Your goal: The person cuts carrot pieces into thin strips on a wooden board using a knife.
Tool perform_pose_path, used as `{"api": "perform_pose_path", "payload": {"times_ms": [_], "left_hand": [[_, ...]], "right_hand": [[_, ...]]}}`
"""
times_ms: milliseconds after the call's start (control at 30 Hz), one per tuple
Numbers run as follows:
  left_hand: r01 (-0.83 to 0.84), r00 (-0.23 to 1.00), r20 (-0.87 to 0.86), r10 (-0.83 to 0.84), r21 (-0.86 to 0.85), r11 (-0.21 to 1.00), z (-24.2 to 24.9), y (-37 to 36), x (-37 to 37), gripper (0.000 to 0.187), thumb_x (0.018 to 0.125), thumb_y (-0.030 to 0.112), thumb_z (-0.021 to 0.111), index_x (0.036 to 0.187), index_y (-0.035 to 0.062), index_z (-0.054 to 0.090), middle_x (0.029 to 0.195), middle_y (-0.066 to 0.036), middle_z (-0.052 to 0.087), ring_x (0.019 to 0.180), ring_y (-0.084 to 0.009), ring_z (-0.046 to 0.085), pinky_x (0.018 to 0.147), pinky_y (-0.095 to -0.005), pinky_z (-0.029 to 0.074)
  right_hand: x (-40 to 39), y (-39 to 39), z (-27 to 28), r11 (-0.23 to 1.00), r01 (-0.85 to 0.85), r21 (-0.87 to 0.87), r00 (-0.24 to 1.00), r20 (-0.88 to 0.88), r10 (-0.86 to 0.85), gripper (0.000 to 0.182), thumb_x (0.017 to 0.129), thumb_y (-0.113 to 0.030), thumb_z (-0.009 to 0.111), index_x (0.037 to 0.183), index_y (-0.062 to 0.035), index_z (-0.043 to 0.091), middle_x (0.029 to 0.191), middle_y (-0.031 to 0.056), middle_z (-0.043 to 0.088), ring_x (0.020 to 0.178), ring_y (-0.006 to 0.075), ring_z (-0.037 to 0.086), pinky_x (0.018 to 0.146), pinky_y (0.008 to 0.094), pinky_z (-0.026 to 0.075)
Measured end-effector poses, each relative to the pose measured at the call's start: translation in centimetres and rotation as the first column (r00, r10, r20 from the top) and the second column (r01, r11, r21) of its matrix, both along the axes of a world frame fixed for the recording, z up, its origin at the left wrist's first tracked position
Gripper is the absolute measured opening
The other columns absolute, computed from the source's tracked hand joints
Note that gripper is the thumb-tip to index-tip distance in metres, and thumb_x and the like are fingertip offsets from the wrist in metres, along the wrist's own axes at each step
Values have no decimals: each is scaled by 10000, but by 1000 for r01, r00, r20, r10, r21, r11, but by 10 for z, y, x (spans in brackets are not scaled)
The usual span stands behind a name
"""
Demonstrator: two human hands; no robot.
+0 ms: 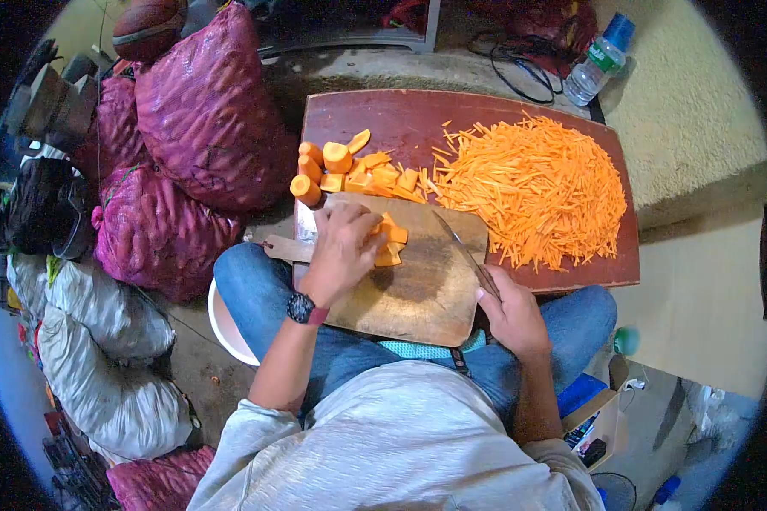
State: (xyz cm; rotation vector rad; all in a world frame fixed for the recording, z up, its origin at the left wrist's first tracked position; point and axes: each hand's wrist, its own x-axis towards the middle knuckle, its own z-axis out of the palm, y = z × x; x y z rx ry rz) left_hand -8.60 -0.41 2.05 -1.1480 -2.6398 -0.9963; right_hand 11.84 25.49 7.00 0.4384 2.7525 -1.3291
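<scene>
My right hand (516, 313) grips the handle of a knife (462, 245), its blade angled up and left over the right part of the wooden cutting board (426, 298). On the board's left side, my left hand (343, 249) curls its fingers against orange carrot slices (391, 240), partly covering them. A watch (299, 307) is on that wrist. Beyond the board, carrot chunks (337, 157) and cut slabs (383, 176) sit together on the red-brown table (392, 115). A large heap of carrot strips (537, 187) covers the table's right half.
Stuffed purple mesh sacks (209, 111) stand at the left, with white sacks (115, 375) nearer me. A white basin (227, 328) lies beside my left knee. A water bottle (599, 64) stands on the ledge at the back right, near a black cable (520, 81).
</scene>
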Motion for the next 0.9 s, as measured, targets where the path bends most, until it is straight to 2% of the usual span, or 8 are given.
{"api": "perform_pose_path", "payload": {"times_ms": [67,300,367,567,667,800,833,900], "left_hand": [[15,1000,19,-14,-81,997,4,-3,10,276,885,159,836,1136,63,769,1141,-107,687,1157,-329,629,1051,-512,399],[54,995,-75,-67,-166,985,5,19,2,201,892,179,789,1064,78,775,1164,-107,663,1185,-321,595,1006,-523,394],[86,990,-90,-111,-252,964,1,23,-7,360,823,132,783,1180,93,779,1205,-111,652,1225,-334,586,1049,-508,398],[186,975,-69,-211,-266,946,8,38,-19,489,745,117,790,1235,109,773,1208,-104,643,1226,-334,573,1036,-497,402],[210,971,-50,-235,-298,931,6,45,-22,519,713,110,804,1231,110,767,1192,-102,638,1221,-331,571,1042,-487,398],[210,968,-74,-240,-283,936,1,53,-33,496,703,102,807,1196,95,758,1176,-101,635,1222,-329,567,1040,-488,400],[235,968,-19,-251,-289,928,4,54,-35,473,705,96,805,1175,85,753,1189,-105,636,1232,-326,560,1045,-491,397],[260,965,35,-261,-292,920,7,52,-35,450,708,90,803,1154,76,747,1201,-108,637,1243,-324,553,1050,-495,394]], "right_hand": [[-3,1,0,1000,-20,3,1000,-9,20,366,1048,-194,685,1379,-50,632,1096,292,756,1074,504,732,905,557,573],[1,-5,-1,999,-24,46,1000,13,23,363,1053,-219,686,1375,-60,634,1079,287,758,1065,503,734,900,569,575],[1,-6,-1,998,-29,58,999,35,27,367,1051,-221,686,1377,-62,634,1086,285,760,1067,504,734,902,570,576],[2,-6,-4,998,-34,45,999,20,33,379,1038,-215,692,1380,-59,642,1060,276,763,1040,501,739,899,561,579],[2,-3,-6,999,-25,-20,996,-90,23,364,1034,-196,693,1366,-50,656,1039,271,763,1028,497,743,894,543,583],[0,-3,-3,999,-17,-38,1000,-20,17,355,1026,-149,693,1358,-28,661,1054,267,768,1039,480,752,894,505,590],[0,-2,-3,1000,-17,-22,1000,-16,17,357,1026,-136,694,1361,-18,662,1055,262,771,1033,469,759,892,494,591],[1,0,-15,997,9,-83,996,-90,-16,359,1032,-147,695,1362,-10,666,1042,255,772,1010,446,768,885,477,591]]}}
